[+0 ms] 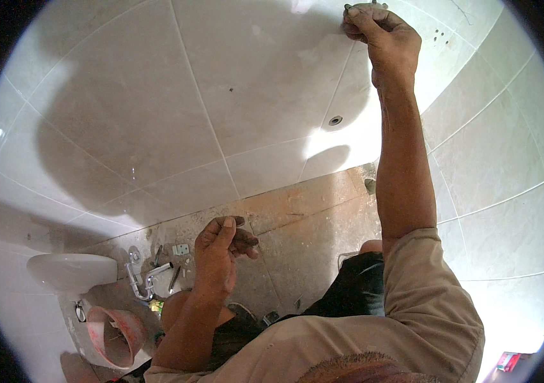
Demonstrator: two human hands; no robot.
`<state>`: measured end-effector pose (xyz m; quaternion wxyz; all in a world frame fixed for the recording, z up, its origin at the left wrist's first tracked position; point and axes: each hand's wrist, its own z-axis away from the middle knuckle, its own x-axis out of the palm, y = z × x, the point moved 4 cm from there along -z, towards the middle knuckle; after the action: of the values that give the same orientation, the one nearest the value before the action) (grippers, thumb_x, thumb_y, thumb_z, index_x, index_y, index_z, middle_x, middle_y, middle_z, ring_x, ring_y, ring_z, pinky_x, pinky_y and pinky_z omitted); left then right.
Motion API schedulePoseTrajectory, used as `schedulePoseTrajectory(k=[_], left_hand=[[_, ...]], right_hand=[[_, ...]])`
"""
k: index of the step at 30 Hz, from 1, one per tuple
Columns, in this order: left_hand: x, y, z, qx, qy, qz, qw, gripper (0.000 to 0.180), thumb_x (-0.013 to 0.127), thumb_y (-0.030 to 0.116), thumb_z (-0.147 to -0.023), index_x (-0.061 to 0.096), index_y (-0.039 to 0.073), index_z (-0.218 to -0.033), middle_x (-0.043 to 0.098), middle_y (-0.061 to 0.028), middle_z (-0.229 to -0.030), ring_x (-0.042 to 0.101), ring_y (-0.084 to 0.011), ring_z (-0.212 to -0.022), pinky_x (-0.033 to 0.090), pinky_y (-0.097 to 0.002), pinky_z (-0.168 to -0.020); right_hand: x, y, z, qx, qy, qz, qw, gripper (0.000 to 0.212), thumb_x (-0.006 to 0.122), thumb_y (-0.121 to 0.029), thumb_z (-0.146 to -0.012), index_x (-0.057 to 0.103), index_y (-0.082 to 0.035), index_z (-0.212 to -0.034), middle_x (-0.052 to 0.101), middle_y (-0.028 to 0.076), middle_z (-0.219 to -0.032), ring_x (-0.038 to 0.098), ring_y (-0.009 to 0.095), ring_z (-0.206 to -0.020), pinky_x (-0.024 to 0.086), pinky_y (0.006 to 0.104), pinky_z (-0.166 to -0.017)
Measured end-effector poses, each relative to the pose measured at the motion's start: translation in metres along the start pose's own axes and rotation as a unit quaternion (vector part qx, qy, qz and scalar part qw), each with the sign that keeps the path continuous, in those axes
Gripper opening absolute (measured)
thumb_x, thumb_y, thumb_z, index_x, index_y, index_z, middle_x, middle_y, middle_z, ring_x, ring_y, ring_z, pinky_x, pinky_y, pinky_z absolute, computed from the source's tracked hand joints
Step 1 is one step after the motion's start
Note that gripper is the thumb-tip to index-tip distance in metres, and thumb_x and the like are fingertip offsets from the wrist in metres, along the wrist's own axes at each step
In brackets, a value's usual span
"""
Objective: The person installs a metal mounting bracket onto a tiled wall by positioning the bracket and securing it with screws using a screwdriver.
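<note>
My right hand (383, 39) is raised on an outstretched arm to the tiled wall at the upper right. Its thumb and fingers pinch together beside a small metallic piece (374, 4) near the picture's top edge; what exactly they hold is too small to make out. Lower and nearer, my left hand (222, 246) hovers over the floor, apart from the wall. The thumb rests against the index finger and the other fingers curl loosely. Anything between them is hidden. Both hands have dark, dirty fingertips.
A round wall outlet (336, 120) sits below my right hand. At the left are a white ceramic fixture (74, 271), a chrome trap pipe (141, 286) and a reddish, stained bucket (118, 338). Small hardware (181, 249) lies on the dusty floor. Another tiled wall (489, 159) rises at the right.
</note>
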<state>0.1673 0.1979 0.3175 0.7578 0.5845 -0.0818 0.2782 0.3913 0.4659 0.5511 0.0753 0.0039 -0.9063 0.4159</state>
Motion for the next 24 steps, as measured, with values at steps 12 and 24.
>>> schedulePoseTrajectory(k=[12, 24], left_hand=[[0.003, 0.002, 0.005, -0.004, -0.017, -0.012, 1.000, 0.027, 0.059, 0.026, -0.102, 0.063, -0.001, -0.104, 0.069, -0.0133, -0.079, 0.069, -0.0249, -0.072, 0.056, -0.0375, -0.060], [-0.014, 0.019, 0.013, 0.018, 0.075, 0.005, 0.997, 0.022, 0.061, 0.022, -0.100, 0.064, 0.000, -0.103, 0.069, -0.0123, -0.081, 0.068, -0.0244, -0.069, 0.056, -0.0388, -0.060]], right_hand=[[0.006, -0.006, -0.003, 0.006, -0.021, 0.022, 1.000, 0.016, 0.070, 0.001, -0.085, 0.060, -0.004, -0.074, 0.062, 0.007, -0.069, 0.058, 0.014, -0.061, 0.048, 0.0283, -0.058], [0.023, -0.008, -0.002, 0.040, -0.001, 0.055, 0.998, 0.008, 0.071, 0.000, -0.084, 0.065, 0.001, -0.079, 0.065, 0.010, -0.071, 0.061, 0.016, -0.062, 0.051, 0.0301, -0.059]])
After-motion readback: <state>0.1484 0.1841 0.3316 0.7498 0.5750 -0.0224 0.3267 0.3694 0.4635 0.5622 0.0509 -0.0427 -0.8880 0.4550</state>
